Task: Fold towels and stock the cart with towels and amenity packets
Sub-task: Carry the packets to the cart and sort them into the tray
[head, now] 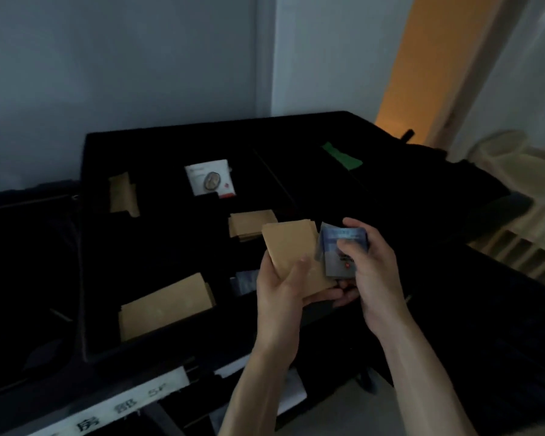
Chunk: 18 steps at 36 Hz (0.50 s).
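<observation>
Over the near right part of the black divided cart tray [85,247], the left hand [283,287] grips a stack of tan paper packets [291,250] while the right hand [372,262] pinches bluish foil packets [343,247]. Both loose stacks could fan, dropping packets into wrong compartments.

"房部 5F" on cart label [114,407]

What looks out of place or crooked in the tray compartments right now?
The tan packets in the near-left compartment lie tilted rather than square to the tray. A lone green item sits at the far right. Nothing looks spilled or damaged, though the dim light hides detail.
</observation>
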### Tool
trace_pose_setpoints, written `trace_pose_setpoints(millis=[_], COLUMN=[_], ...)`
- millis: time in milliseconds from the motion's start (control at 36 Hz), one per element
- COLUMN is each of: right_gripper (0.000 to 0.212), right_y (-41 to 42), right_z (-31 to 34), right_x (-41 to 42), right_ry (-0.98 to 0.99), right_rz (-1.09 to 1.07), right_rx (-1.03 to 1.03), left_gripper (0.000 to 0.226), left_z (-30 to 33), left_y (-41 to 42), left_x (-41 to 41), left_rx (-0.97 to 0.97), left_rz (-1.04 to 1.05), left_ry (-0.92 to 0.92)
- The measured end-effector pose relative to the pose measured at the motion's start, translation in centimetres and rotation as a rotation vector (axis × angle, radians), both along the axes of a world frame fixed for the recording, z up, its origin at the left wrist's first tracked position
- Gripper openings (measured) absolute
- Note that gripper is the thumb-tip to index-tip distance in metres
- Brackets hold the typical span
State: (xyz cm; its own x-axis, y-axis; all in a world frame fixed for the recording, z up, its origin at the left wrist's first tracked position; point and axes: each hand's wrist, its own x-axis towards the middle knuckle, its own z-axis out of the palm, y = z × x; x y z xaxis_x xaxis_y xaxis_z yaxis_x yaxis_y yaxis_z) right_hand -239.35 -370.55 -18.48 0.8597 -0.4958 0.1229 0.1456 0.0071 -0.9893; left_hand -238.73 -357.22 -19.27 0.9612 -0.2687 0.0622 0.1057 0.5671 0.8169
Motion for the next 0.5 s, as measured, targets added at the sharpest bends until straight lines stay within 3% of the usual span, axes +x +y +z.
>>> trace_pose_setpoints(millis=[500], right_gripper=[0.027], right_y=[-2.6], right_z=[3.7], right_x=[13.5], right_ry=[-0.074], right_rz=[0.499], right_rx=[0.029], left_gripper=[0.03], left_z=[4.2], left_y=[-3.3], left_x=[7.0], left_rx=[0.062], left_rz=[0.416], left_ry=[-0.051])
